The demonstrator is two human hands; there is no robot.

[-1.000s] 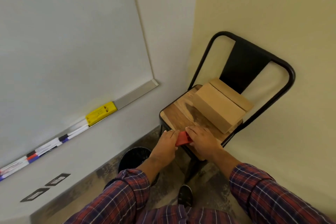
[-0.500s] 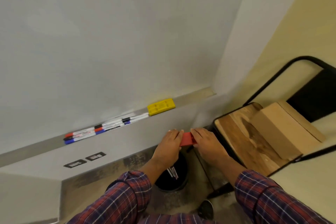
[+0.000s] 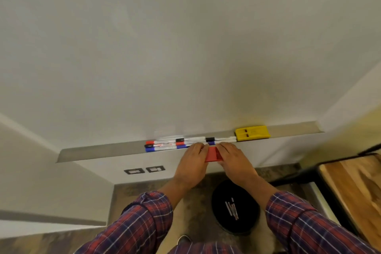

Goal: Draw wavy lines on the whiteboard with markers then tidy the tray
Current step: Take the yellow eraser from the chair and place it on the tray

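Both arms reach forward, the left hand [image 3: 192, 158] and right hand [image 3: 232, 157] pinching a red block [image 3: 213, 154] between them just below the marker tray [image 3: 103, 150].

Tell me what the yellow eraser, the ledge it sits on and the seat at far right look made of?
Yellow eraser: moulded plastic, probably, smooth and evenly coloured. Marker tray: seemingly brushed metal, grey with dull sheen. Chair seat: wood, visible grain, in a black frame.
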